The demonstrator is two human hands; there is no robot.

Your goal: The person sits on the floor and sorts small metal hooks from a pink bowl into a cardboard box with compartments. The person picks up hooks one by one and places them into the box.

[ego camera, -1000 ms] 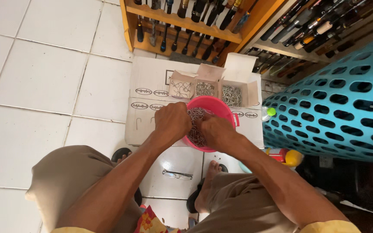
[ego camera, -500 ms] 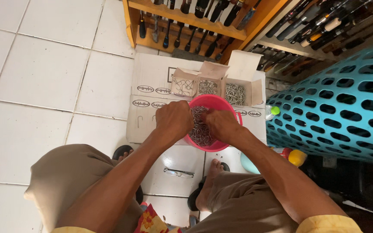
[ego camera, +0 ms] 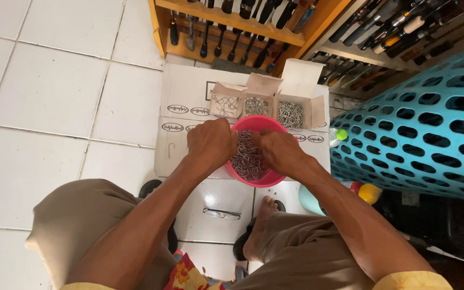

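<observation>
Two hands work over a pink bowl (ego camera: 264,180) that sits on a flattened white cardboard sheet (ego camera: 189,102) spread on the white tiled floor (ego camera: 44,107). The bowl lies at the near edge of the cardboard, about midway across the scene, and it holds a heap of small grey metal hooks (ego camera: 247,161).

The left hand (ego camera: 210,144) is curled over the bowl's left rim, fingers bent inward and closed around some of the hooks; how many it grips cannot be made out. The right hand (ego camera: 279,153) reaches in from the right, its fingers pinched together on hooks near the far side of the heap. The two hands are close to each other, with only a narrow strip of the heap showing between them.

Just beyond the bowl, three small open cardboard boxes stand side by side on the cardboard. The left box (ego camera: 226,104) holds loosely spread bent wire pieces, the middle box (ego camera: 257,103) a denser grey mass, and the right box (ego camera: 292,113) larger wire loops, with its lid flap standing up behind it.

Far behind the boxes a wooden rack (ego camera: 232,21) carries a row of dark-handled tools. On the right stands a large turquoise basket (ego camera: 420,134) with oval holes. Near the person's knees a pair of spectacles (ego camera: 222,214) lies on the floor, and a bare foot (ego camera: 259,225) rests on a dark sandal.
</observation>
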